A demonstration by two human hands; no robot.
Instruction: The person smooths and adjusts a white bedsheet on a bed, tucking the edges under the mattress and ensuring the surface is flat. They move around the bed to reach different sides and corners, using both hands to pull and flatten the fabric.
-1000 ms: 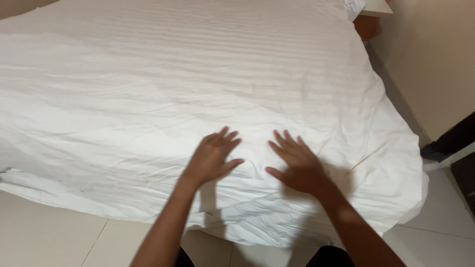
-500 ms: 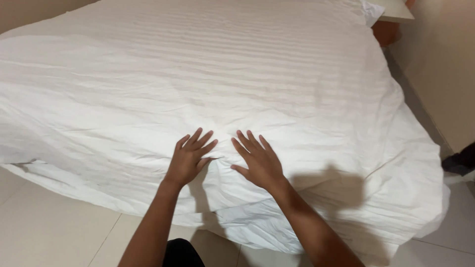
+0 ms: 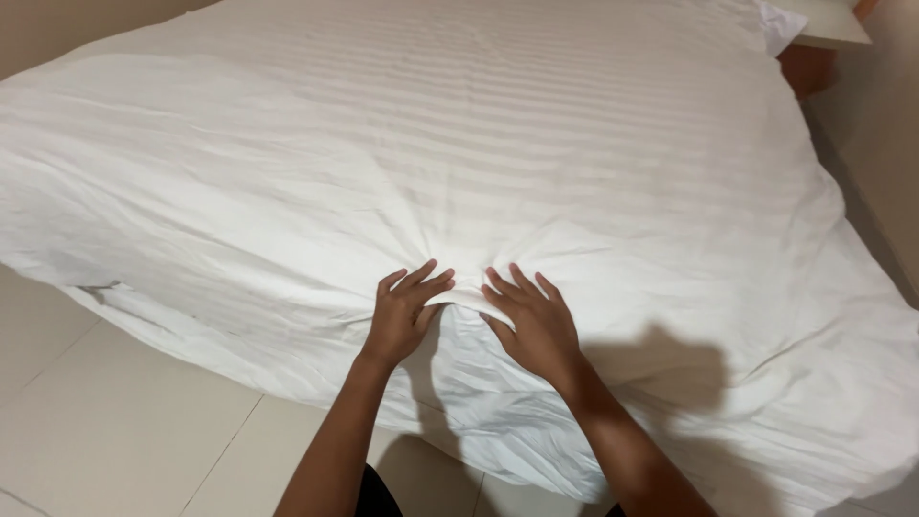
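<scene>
- 2 hands are in view, both the person's own, plus 1 white striped duvet (image 3: pixel 498 144), 1 pillow corner (image 3: pixel 780 24) and 1 wooden bedside unit (image 3: pixel 809 65).
- The left hand (image 3: pixel 407 316) lies palm down on the duvet near its front edge, fingers curled and gathering a ridge of cloth between itself and the other hand.
- The right hand (image 3: pixel 534 321) sits just beside it, also palm down, fingers spread and pressing into the same raised fold; neither hand is clenched into a fist.
- Creases fan outward from the pinched spot between the 2 hands.
- The duvet covers the whole bed, its front edge hanging over the side toward the pale tiled floor (image 3: pixel 115 421).
- A beige wall (image 3: pixel 890 124) runs along the right side of the room, close to the bed.
- The duvet's long axis runs from the near left corner away toward the far right, where the pillow corner shows; its woven stripes run crosswise, roughly left to right.
- The arms cast 1 dark shadow on the cloth right of the right forearm.
</scene>
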